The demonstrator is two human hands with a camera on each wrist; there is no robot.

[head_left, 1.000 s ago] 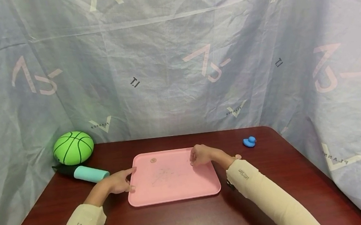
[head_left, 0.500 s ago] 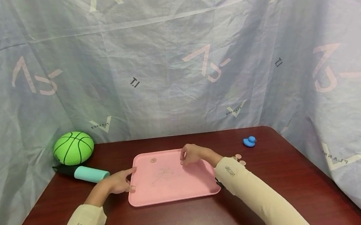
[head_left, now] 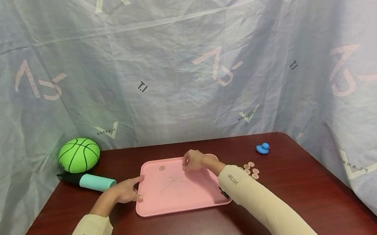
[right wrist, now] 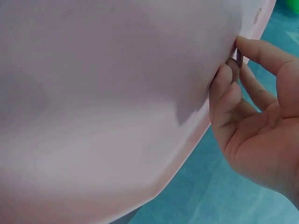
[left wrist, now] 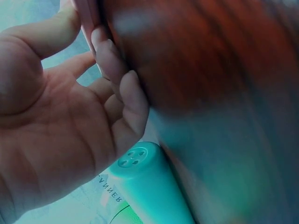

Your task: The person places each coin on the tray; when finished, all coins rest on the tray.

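Observation:
A pink tray (head_left: 179,198) lies on the table. At its left edge my left hand (head_left: 125,191) holds the rim, thumb over it and fingers curled along the side, as the left wrist view shows. Over the tray's far part, right of its middle, my right hand (head_left: 192,160) pinches a coin (right wrist: 239,57) between thumb and fingers, close to the tray's surface. Another coin (head_left: 161,168) lies flat on the tray near its far left corner. Several more coins (head_left: 255,171) are on the table right of the tray, partly hidden by the right sleeve.
At the far left sits a green ball (head_left: 79,155) with black lines. In front of it lies an oversized turquoise-and-black marker shape (head_left: 96,182), its end near my left hand. A blue toy duck (head_left: 263,148) stands at the far right. Grey cloth (head_left: 174,107) hangs behind the table (head_left: 172,232).
My right hand has moved left across the tray. More coins on the table have come into sight beside the right sleeve. The left hand stays at the tray's rim.

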